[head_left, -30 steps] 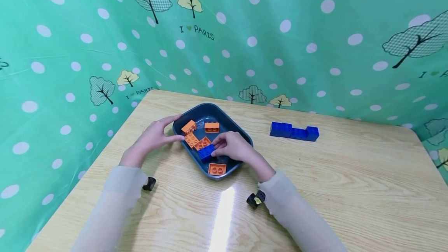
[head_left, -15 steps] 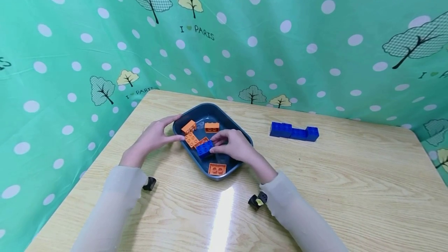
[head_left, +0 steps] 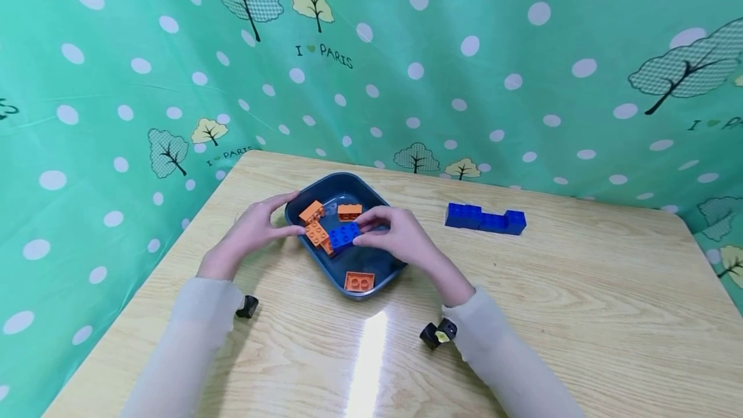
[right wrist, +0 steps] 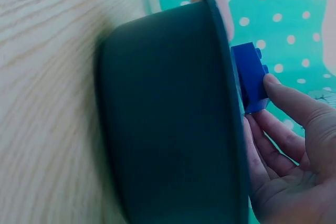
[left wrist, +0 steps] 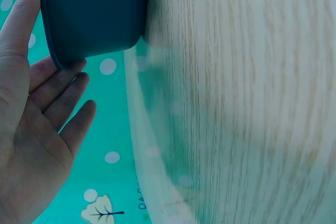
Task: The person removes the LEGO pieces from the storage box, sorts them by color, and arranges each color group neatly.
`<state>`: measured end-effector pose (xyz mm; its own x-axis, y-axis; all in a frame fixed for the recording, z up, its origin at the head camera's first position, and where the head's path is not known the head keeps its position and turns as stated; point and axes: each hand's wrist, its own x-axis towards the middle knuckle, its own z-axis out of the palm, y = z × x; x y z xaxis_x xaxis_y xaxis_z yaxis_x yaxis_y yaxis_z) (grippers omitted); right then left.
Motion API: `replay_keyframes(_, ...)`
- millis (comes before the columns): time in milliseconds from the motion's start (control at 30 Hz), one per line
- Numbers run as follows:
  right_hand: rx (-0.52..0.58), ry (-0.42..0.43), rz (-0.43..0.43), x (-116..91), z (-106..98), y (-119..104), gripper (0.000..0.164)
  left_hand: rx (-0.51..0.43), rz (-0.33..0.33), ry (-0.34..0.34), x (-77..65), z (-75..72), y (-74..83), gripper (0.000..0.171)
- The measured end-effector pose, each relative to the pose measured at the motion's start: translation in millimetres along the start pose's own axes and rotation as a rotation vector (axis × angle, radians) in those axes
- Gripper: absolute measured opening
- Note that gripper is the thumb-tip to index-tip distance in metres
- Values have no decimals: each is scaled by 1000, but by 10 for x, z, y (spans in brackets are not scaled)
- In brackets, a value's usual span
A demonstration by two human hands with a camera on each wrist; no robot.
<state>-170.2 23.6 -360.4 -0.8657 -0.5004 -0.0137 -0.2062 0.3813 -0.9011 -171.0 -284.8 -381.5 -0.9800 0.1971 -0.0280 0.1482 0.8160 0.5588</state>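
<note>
My right hand (head_left: 403,237) pinches a blue toy brick (head_left: 344,235) by one end, thumb on one side and fingers on the other. In the right wrist view this brick (right wrist: 250,77) shows above the rim of a dark blue tub (right wrist: 173,114). My left hand (head_left: 255,231) touches the rim at the left corner of the tub (head_left: 380,269), thumb and forefinger spread. In the left wrist view the fingers of the left hand (left wrist: 39,114) are nearly straight. Several orange bricks lie in the tub, one orange brick (head_left: 359,282) near its front end. The held brick partly covers another.
A low row of joined blue bricks (head_left: 486,219) stands on the wooden table (head_left: 580,302), right of the tub. A green dotted curtain (head_left: 371,69) hangs behind and to the left. Light glares on the table (head_left: 368,353) in front.
My right hand has lifted the blue brick from among the orange ones, first slightly left, then up and back to the right. The left hand stays at the tub's rim.
</note>
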Motion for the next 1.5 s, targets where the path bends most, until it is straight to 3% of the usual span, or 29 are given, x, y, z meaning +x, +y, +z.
replay_keyframes(533, 90, 81, -15, -182, -355, -21, 32, -2, 0, 3, -2, -8, 6, 86)
replay_keyframes(1133, 34, 204, 3, -317, -727, 151, 34, 8, 2, 4, -5, 5, -18, 86)
replay_keyframes(1500, -20, 278, 68, -440, -978, 322, 40, 6, 1, 5, 7, 9, -24, 85)
